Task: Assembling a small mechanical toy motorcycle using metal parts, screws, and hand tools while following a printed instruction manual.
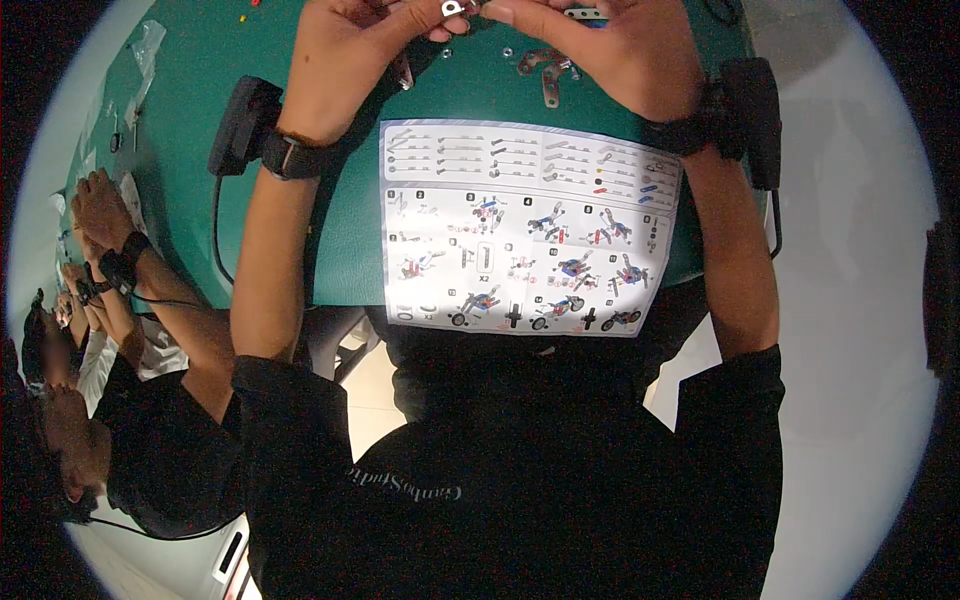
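Observation:
At the top edge, my left hand (345, 65) pinches a small silver metal bracket (452, 8) with a round hole. My right hand (635, 60) meets it there, thumb and fingers closed at the bracket's right end. The tiny piece in its fingertips is too small to name, and the picture edge cuts off part of both hands. Below them on the green table (350, 230) lie small nuts (508, 52) and angled metal plates (548, 75) with holes. Another metal piece (404, 75) lies beside my left hand, and a perforated strip (585, 14) is by my right hand.
A printed instruction sheet (520, 190) with assembly drawings lies at the table's near edge. Both wrists carry black straps with bulky devices and cables. At the left, other people's hands (100, 210) work along the same table. A clear plastic bag (148, 50) lies at the far left.

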The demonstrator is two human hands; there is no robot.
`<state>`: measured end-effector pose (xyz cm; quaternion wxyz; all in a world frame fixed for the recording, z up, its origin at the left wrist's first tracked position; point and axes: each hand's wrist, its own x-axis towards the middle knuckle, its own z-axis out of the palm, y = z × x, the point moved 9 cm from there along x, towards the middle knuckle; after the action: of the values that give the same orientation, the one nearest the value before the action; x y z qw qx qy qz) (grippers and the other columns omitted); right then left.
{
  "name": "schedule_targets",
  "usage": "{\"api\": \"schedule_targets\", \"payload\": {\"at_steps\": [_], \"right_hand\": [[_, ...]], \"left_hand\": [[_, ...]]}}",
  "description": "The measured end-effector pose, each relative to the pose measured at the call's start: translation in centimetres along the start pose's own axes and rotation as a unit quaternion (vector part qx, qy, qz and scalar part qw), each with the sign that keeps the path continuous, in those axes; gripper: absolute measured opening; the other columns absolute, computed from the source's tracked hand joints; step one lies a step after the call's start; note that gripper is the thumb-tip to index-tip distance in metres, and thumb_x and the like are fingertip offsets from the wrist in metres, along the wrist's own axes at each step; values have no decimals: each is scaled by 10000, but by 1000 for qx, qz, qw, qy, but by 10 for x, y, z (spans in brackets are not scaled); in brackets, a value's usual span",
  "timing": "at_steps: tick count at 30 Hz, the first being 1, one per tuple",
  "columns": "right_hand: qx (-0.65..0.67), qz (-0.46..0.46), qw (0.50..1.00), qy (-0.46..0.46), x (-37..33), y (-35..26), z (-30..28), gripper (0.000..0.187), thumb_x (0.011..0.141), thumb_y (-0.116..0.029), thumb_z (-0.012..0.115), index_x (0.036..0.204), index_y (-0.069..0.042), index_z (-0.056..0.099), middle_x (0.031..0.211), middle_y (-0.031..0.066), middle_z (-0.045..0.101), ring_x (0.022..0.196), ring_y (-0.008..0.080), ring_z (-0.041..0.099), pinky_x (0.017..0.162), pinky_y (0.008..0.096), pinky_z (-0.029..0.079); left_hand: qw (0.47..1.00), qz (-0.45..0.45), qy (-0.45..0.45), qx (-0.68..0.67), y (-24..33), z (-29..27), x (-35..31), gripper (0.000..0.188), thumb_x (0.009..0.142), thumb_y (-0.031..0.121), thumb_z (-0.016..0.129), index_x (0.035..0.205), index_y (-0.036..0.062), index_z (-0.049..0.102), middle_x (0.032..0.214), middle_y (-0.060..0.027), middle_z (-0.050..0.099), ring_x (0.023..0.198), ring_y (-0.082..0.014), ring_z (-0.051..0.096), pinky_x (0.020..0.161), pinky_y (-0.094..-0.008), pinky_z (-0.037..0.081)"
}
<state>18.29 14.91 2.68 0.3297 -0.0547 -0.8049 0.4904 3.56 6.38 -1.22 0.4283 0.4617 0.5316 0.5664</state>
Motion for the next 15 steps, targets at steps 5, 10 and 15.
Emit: {"api": "schedule_targets", "payload": {"at_steps": [5,10,15], "right_hand": [[-41,-42,998,-5,2,-8,3,165,882,-57,800,1001,-19,691,885,101,746,718,126,694,620,255,533],[-105,-90,990,-18,3,-13,4,210,868,-65,813,1024,-24,678,854,88,728,695,128,671,609,257,503],[-99,-76,992,-5,2,-10,3,245,862,-73,820,1052,-35,670,855,79,721,714,122,668,632,251,491]], "left_hand": [[999,-21,-1,-28,-4,0,-1,159,1008,74,655,1134,-9,705,983,-87,745,826,-114,683,745,-236,562],[999,-28,-5,-38,-5,2,-2,158,1008,78,655,1122,-15,713,984,-102,749,830,-128,696,749,-243,574],[999,-36,-5,-38,-3,3,-3,169,1009,73,652,1135,-19,718,989,-109,750,831,-131,698,748,-245,579]]}}
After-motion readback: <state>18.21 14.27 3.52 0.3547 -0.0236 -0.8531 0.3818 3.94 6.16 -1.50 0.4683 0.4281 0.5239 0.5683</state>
